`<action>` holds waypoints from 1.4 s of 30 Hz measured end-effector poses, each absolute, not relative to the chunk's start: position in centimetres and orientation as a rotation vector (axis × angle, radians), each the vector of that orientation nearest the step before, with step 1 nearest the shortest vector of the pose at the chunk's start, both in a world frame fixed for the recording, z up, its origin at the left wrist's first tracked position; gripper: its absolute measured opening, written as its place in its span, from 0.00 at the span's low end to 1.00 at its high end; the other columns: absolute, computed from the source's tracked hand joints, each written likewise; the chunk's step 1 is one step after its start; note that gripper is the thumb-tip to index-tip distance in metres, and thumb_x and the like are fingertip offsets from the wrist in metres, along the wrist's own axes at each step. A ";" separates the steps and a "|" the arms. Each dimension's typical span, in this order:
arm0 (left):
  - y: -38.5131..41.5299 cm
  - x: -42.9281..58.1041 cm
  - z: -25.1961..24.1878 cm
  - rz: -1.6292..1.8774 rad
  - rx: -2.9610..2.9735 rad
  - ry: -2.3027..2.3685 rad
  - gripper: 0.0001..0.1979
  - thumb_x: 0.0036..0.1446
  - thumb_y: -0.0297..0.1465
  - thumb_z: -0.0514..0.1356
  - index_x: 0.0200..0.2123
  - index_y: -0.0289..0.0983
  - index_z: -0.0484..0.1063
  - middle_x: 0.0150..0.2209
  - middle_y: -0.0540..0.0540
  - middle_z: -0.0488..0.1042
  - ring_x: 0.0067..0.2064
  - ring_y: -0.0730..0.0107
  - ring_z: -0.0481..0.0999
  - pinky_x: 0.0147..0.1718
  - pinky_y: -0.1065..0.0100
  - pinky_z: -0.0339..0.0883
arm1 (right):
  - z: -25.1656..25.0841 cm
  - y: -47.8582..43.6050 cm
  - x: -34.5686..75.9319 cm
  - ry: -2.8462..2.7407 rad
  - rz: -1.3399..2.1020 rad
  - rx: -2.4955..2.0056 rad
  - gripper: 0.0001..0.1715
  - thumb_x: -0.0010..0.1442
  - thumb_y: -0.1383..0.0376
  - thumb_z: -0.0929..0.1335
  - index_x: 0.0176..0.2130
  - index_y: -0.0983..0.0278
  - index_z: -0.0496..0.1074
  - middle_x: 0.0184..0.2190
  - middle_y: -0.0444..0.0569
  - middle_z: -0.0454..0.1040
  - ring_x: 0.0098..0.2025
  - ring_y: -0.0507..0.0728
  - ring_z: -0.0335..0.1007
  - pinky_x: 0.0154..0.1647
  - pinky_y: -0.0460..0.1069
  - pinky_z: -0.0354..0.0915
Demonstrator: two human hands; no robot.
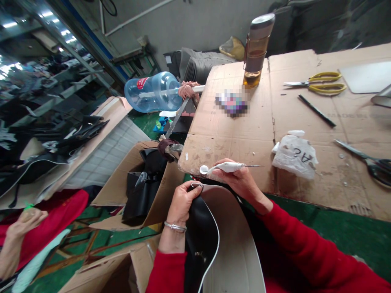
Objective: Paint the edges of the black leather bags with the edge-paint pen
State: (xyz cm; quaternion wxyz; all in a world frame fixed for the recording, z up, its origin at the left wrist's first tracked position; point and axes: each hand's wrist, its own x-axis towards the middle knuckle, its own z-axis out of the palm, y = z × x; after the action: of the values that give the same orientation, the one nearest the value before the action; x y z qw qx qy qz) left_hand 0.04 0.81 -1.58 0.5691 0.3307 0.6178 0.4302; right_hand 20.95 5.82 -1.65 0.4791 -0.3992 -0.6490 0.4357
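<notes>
My left hand (181,201), with a silver bangle at the wrist, pinches the top edge of a curved black panel (201,232). White piping runs along the panel's edge, and a small white loop of it shows by my thumb. The panel's inner side is pale grey. My right hand (244,184) is closed around a slim white-handled tool (229,166) with a thin metal spike pointing right, like an awl. At its other end is a round white piece (203,169), close to the table corner; I cannot tell whether it is joined to the tool.
On the cardboard-covered table (238,142) are a crumpled white bag (295,156), yellow-handled scissors (325,83), black-handled scissors (378,167), a black pen (317,110) and a drink bottle (258,51). A blue water jug (152,92) hangs beyond the corner. Another person's hand (27,221) is at left.
</notes>
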 end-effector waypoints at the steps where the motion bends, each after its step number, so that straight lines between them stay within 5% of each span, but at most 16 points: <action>1: 0.9 0.0 -1.5 1.001 0.785 1.447 0.13 0.41 0.36 0.76 0.29 0.35 0.82 0.29 0.47 0.78 0.33 0.69 0.73 0.36 0.70 0.65 | -1.6 5.8 21.0 -1.534 1.081 -0.968 0.13 0.66 0.55 0.72 0.39 0.63 0.79 0.32 0.46 0.79 0.32 0.54 0.72 0.33 0.47 0.64; 9: 0.9 -0.6 -1.4 0.952 0.751 1.407 0.14 0.40 0.36 0.77 0.30 0.35 0.83 0.30 0.47 0.79 0.33 0.69 0.74 0.36 0.71 0.65 | -1.3 5.6 22.2 -1.422 1.418 -0.744 0.14 0.64 0.56 0.74 0.35 0.65 0.79 0.28 0.47 0.76 0.29 0.53 0.70 0.29 0.47 0.64; 42: -0.2 0.8 -0.9 0.943 0.982 1.435 0.09 0.49 0.35 0.71 0.32 0.36 0.79 0.30 0.49 0.75 0.33 0.67 0.70 0.36 0.69 0.61 | -1.1 6.0 22.3 -1.704 1.398 -0.685 0.16 0.63 0.53 0.74 0.38 0.65 0.80 0.32 0.47 0.79 0.31 0.53 0.73 0.32 0.46 0.66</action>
State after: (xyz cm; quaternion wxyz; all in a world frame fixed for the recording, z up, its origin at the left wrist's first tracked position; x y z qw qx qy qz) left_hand 0.83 -0.20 -0.94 0.5495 0.4147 0.6060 0.3985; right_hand 22.34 6.00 -1.09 0.4049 -0.2713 -0.6751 0.5538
